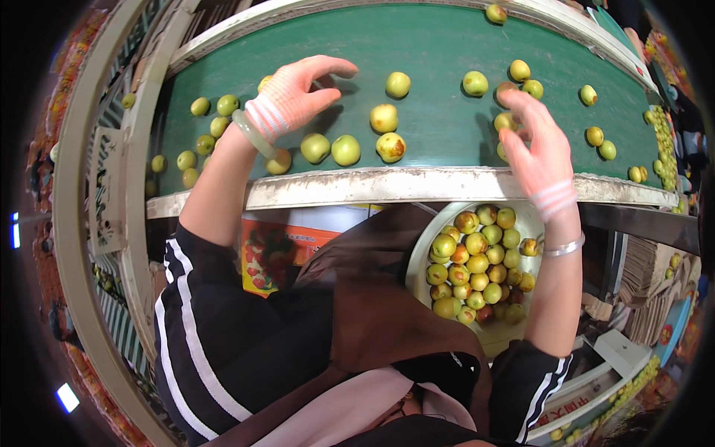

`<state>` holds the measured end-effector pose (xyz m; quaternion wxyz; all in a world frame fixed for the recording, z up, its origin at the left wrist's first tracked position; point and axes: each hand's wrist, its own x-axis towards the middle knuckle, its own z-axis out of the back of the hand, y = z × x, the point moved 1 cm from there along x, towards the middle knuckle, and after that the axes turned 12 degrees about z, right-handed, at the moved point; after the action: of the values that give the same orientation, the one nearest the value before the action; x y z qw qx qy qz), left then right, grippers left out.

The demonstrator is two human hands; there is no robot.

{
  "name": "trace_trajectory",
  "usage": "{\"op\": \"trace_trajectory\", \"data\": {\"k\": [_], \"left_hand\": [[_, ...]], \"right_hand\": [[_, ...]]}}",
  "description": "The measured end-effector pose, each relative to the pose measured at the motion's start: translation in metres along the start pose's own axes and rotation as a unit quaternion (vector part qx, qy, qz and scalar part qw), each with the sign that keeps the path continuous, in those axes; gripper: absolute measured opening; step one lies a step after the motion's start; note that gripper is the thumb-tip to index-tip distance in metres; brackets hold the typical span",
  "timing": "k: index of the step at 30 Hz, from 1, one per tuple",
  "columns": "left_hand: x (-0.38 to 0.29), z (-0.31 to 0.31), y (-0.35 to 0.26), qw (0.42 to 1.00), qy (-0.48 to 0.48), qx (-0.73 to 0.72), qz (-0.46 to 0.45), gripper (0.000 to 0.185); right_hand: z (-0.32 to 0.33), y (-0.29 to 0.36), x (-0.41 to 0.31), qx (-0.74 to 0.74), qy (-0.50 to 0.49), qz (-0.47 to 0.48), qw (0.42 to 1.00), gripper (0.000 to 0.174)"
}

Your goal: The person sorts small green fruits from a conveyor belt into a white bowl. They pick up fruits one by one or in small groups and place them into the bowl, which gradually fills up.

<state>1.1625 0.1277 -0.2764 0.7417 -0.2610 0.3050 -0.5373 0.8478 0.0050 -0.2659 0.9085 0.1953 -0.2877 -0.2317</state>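
Over the green conveyor belt (435, 50) are both my hands, in thin pink knit gloves with white-striped cuffs. My left hand (299, 92) hovers at the left, fingers spread and nothing between them; a green bangle circles that wrist. Just right of it lie loose green jujubes (397, 84), and one with brown patches (391, 147) sits near the belt's front edge. My right hand (533, 134), slightly blurred, reaches over several jujubes at the right; its fingertips overlap a reddish one (506, 94) and a yellow-green one (504, 122). Whether it grips either cannot be told.
A pale basin (416, 274) of green and brown-blotched jujubes stands below the belt's worn white front rail (368, 186), beside my brown apron. A printed orange carton (301, 246) is at the left under the rail. Stacked cardboard (642, 279) stands at the right.
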Motion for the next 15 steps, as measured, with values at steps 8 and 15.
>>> {"op": "trace_trajectory", "data": {"k": [8, 15], "left_hand": [[0.0, 0.015, 0.026, 0.996, -0.037, 0.078, -0.014, 0.026], [-0.006, 0.04, 0.021, 0.985, -0.159, 0.061, 0.01, 0.028]], "right_hand": [[-0.029, 0.041, 0.025, -0.002, 0.279, 0.016, 0.96, 0.029], [-0.033, 0.018, 0.027, -0.033, 0.121, -0.023, 0.992, 0.02]]}}
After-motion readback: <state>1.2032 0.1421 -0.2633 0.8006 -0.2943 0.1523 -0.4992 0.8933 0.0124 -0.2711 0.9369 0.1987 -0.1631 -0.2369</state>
